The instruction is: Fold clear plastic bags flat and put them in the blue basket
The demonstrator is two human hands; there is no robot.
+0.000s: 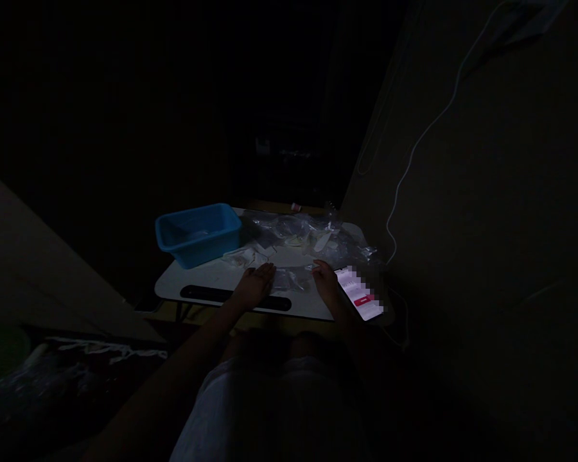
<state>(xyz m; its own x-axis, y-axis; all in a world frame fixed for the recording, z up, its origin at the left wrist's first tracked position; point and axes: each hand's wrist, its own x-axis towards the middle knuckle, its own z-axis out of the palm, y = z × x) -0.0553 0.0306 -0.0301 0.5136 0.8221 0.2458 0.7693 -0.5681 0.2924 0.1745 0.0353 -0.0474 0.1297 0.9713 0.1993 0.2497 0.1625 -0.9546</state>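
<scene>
A small clear plastic bag [290, 279] lies on the white folding table [212, 279] between my two hands. My left hand [256, 283] rests with fingers stretched out flat, their tips at the bag's left end. At the other end, my right hand [324, 281] has its fingers curled in, pinching the bag's edge; the dim light hides the exact grip. Just right of that hand lies a phone [359, 295] with its screen lit. Behind the hands is a heap of crumpled clear plastic [313, 231], with small pale pieces [248, 256] near its left side.
A blue plastic basin [200, 234] stands at the table's left. A dark slot [231, 296] runs along the front edge. Beyond the far edge is a small red and white item [295, 207]. A white cable [414, 151] hangs down the right wall. The room is very dark.
</scene>
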